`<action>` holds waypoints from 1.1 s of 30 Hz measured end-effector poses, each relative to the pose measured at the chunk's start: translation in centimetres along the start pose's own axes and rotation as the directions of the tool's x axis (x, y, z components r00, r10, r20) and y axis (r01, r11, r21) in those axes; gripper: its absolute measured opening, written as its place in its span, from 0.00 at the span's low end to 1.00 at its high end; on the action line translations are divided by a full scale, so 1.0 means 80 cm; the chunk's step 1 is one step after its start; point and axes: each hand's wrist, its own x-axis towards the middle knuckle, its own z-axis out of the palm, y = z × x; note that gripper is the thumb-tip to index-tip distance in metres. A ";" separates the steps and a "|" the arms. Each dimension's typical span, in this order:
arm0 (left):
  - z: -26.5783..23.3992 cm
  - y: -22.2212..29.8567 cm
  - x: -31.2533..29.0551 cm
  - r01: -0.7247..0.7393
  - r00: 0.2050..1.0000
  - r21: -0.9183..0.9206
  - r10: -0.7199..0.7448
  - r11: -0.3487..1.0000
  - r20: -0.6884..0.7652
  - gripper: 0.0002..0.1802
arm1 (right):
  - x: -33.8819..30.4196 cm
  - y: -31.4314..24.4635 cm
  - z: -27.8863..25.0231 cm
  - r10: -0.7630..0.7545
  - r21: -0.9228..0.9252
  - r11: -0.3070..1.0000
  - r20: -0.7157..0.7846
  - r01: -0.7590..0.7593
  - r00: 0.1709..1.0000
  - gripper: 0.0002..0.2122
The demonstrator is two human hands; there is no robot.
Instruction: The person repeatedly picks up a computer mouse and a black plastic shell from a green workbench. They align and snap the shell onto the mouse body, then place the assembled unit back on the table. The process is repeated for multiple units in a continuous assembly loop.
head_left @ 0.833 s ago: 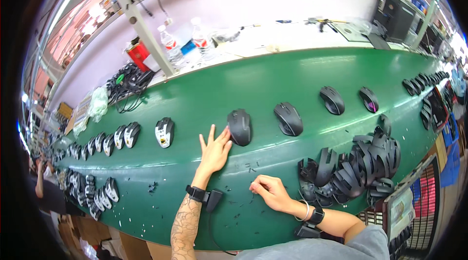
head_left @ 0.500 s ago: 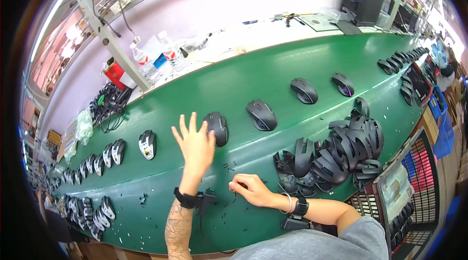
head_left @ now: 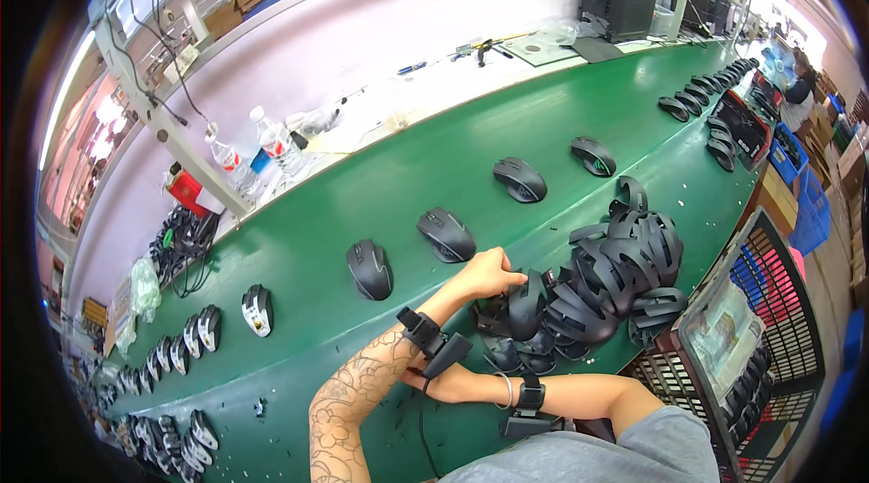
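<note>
My left hand (head_left: 493,274) reaches across to the near edge of a pile of black mouse shells (head_left: 625,252), its fingers closed at the rim of a curved mouse shell (head_left: 526,309). Below my left wrist is my right hand (head_left: 445,384); its fingers are mostly hidden behind that wrist and its strapped-on device. Beyond my hands, several black computer mice stand in a spaced row: one mouse (head_left: 369,269) to the left, another mouse (head_left: 445,234) just past my left hand, a third mouse (head_left: 520,180) farther right.
Partly assembled mice with pale insides (head_left: 257,310) line the green bench (head_left: 308,257) to the left. A dark plastic crate (head_left: 778,320) stands at the right. Bottles (head_left: 276,141) are on the back ledge. More black shells (head_left: 706,94) lie at far right.
My left hand has moved right, from beside a mouse to the shell pile, and its spread fingers have closed. My left forearm now crosses over my right hand. The view has shifted.
</note>
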 end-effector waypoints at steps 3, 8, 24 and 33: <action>0.008 0.003 0.004 0.042 0.996 -0.061 -0.047 0.997 -0.076 0.29 | -0.004 0.003 0.000 0.001 -0.079 0.997 -0.003 -0.001 1.000 0.08; 0.014 0.004 0.002 0.097 0.994 -0.131 -0.103 0.987 -0.040 0.33 | -0.005 0.007 -0.002 -0.005 -0.102 0.995 0.099 0.015 0.995 0.11; -0.073 -0.004 -0.233 -0.536 0.583 -0.396 -0.012 0.745 -0.812 0.09 | 0.004 -0.066 -0.036 -0.609 -0.265 0.791 -0.242 0.552 0.755 0.13; 0.062 -0.079 -0.295 -0.382 0.479 -0.476 -0.271 0.792 -0.835 0.08 | 0.012 -0.081 -0.014 -0.356 -0.175 0.925 -0.093 0.337 0.930 0.34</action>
